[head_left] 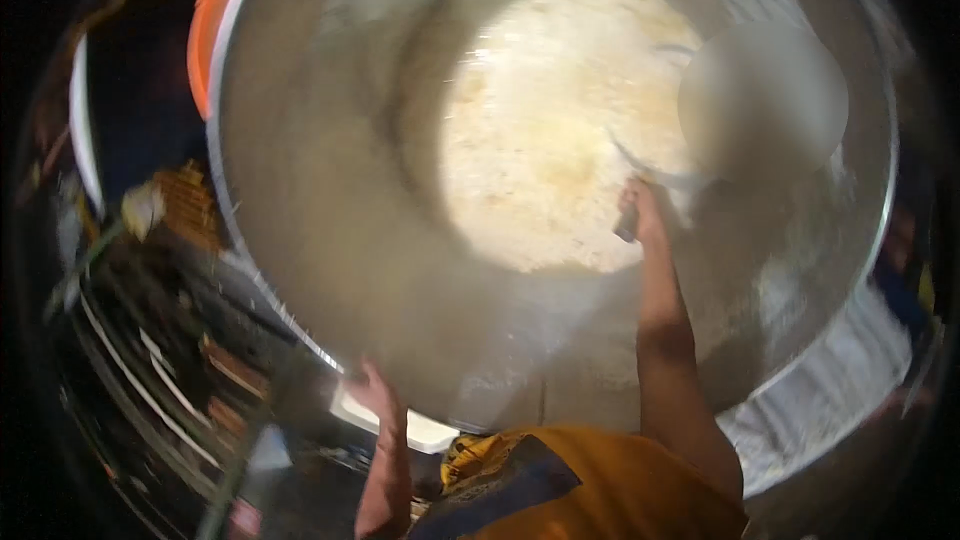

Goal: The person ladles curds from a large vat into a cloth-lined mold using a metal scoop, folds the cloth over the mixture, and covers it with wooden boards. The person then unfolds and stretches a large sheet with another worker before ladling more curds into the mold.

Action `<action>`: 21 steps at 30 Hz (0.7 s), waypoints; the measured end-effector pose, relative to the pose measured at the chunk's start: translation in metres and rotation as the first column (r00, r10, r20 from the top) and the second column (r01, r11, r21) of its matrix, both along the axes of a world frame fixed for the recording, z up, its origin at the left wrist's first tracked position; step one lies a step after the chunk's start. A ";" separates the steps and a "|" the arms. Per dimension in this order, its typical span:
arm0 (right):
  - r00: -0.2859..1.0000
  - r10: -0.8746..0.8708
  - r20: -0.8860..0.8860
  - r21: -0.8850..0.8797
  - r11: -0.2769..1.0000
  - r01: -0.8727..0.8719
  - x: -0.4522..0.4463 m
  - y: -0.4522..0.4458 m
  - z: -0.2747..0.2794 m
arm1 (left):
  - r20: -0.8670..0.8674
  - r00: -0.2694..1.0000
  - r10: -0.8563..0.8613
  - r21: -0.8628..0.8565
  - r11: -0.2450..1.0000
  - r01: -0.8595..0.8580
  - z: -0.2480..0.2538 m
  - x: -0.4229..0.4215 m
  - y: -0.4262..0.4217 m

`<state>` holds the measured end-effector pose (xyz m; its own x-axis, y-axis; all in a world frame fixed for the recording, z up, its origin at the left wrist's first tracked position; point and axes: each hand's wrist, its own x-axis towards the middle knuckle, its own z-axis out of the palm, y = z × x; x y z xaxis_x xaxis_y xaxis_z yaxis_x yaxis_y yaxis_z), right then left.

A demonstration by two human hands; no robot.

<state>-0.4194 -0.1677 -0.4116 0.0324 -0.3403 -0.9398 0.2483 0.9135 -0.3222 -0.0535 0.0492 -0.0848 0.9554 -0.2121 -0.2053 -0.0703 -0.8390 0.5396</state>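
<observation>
A very large round metal vat (330,170) fills most of the view. Pale, creamy liquid with yellowish patches (550,130) lies in its bottom. My right hand (640,208), reaching down inside, is closed round the dark handle (626,225) of a metal tool. A thin curved metal edge (640,165) shows beside that hand; the tool's full shape is blurred. My left hand (375,392) is at the near left rim, fingers bent over it and smeared by motion. Just beneath that hand a white object with a straight edge (430,432) shows outside the vat.
An orange tub edge (205,40) touches the vat's far left side. Left of the vat lie sticks or planks (235,370) and a brown slatted thing (187,205). A crumpled silvery sheet (815,410) is at lower right. A round grey blurred patch covers part of the vat's right side.
</observation>
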 end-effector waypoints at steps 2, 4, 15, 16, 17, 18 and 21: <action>0.992 0.067 -0.107 -0.097 0.992 -0.078 0.003 -0.014 -0.009 | 0.048 0.998 -0.033 0.036 0.999 0.032 -0.014 0.007 0.023; 0.968 0.153 -0.198 -0.051 0.985 -0.167 0.013 -0.044 0.010 | 0.046 0.995 -0.090 -0.024 0.996 0.091 -0.020 0.013 0.026; 0.711 0.694 -0.112 -0.250 0.673 -0.696 0.035 -0.118 0.165 | -0.004 0.999 -0.032 -0.135 0.990 0.031 -0.035 0.011 0.010; 0.615 0.763 -0.197 -0.272 0.560 -0.782 0.054 -0.099 0.225 | 0.126 0.991 -0.043 -0.221 0.973 0.070 -0.025 -0.001 0.025; 0.514 0.808 -0.287 -0.263 0.450 -0.853 0.082 -0.074 0.277 | 0.147 0.988 -0.041 -0.286 0.955 0.082 -0.051 -0.009 0.025; 0.413 0.836 -0.362 -0.257 0.336 -0.906 0.107 -0.048 0.324 | 0.171 0.985 -0.030 -0.351 0.932 0.089 -0.067 -0.007 0.038; 0.177 0.863 -0.473 -0.241 0.067 -0.968 0.165 0.027 0.422 | -0.305 0.937 -0.168 -0.573 0.818 -0.039 -0.026 0.007 0.084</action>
<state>-0.2542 -0.1408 0.0107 0.5005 -0.4652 -0.7301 -0.7839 0.1144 -0.6103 -0.0462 0.1330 -0.1105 0.8329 -0.4473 -0.3259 0.1539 -0.3784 0.9128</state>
